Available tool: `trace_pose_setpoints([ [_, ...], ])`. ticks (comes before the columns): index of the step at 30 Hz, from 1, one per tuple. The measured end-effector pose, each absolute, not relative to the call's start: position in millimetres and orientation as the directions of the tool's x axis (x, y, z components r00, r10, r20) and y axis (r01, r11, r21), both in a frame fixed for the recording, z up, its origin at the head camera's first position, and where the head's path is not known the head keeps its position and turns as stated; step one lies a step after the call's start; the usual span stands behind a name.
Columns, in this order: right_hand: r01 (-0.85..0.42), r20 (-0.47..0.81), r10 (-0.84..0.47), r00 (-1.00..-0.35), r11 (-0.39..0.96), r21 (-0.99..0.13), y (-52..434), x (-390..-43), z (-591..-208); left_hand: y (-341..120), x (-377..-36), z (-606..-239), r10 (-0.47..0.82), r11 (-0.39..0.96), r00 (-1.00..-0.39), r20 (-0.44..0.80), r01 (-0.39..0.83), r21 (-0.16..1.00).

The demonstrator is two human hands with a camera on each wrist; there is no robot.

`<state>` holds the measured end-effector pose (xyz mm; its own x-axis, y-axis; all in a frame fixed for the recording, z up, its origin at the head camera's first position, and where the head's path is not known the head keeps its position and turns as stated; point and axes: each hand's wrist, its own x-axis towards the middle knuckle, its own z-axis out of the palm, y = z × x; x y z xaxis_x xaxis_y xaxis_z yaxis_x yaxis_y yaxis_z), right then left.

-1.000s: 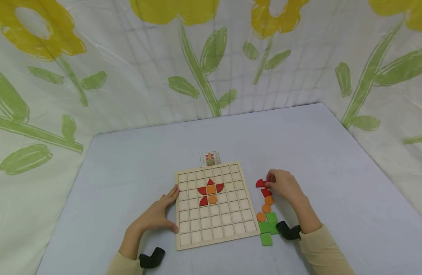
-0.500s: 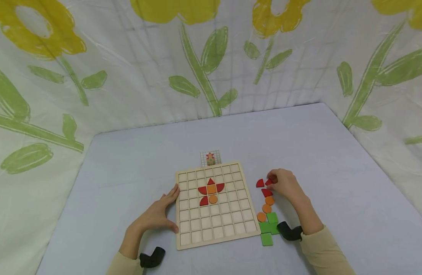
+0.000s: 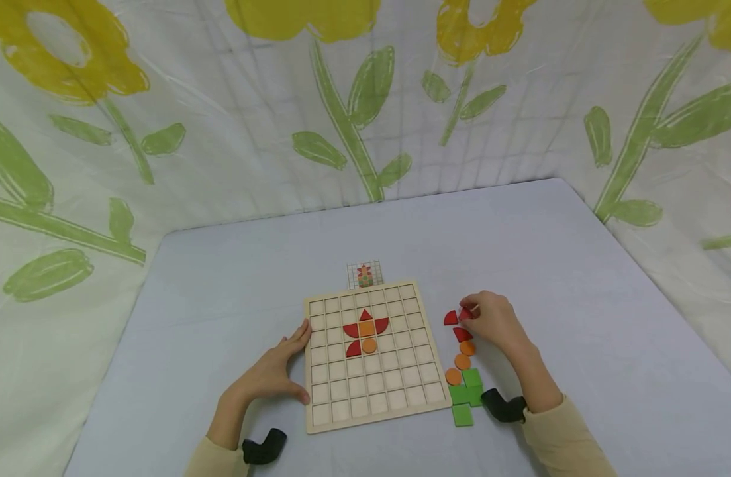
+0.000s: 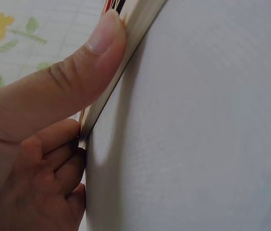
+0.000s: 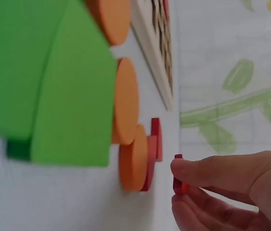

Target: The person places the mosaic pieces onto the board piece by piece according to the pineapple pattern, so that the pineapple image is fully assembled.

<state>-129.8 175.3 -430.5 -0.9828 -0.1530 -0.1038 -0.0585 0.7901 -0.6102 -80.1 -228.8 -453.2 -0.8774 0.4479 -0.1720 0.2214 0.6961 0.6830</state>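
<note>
A wooden grid board (image 3: 401, 397) lies on the table, with red petal pieces (image 3: 350, 330) and orange pieces set in its middle cells. My left hand (image 3: 282, 368) rests against the board's left edge (image 4: 126, 43), thumb and fingers on the rim. To the right of the board, my right hand (image 3: 490, 318) pinches a small red piece (image 3: 465, 314) (image 5: 178, 182) between thumb and fingertips, just off the table. Beside it lie a red quarter-round piece (image 3: 451, 318), another red piece (image 3: 461, 334), orange discs (image 3: 461, 361) (image 5: 131, 163) and green blocks (image 3: 464, 396) (image 5: 54, 82).
A small pattern card (image 3: 363, 274) showing a flower lies just behind the board. The table (image 3: 222, 291) is covered in pale blue cloth. A flower-print curtain (image 3: 341, 99) closes in the back and both sides.
The right hand has lifted the small red piece slightly and shifted a little; the left hand and the board have stayed still.
</note>
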Motion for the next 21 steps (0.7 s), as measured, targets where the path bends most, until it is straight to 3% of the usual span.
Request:
trace_pose_setpoints([
  [7, -0.138, -0.022, -0.195, -0.981, 0.764, -0.630, 163, -124, -423, -229, -80, -454, 0.449, 0.702, -0.877, -0.170, 0.228, 0.674],
  [21, -0.229, -0.009, -0.307, -0.952, 0.729, -0.645, 124, -114, -420, -228, -81, -455, 0.447, 0.703, -0.878, -0.172, 0.226, 0.675],
])
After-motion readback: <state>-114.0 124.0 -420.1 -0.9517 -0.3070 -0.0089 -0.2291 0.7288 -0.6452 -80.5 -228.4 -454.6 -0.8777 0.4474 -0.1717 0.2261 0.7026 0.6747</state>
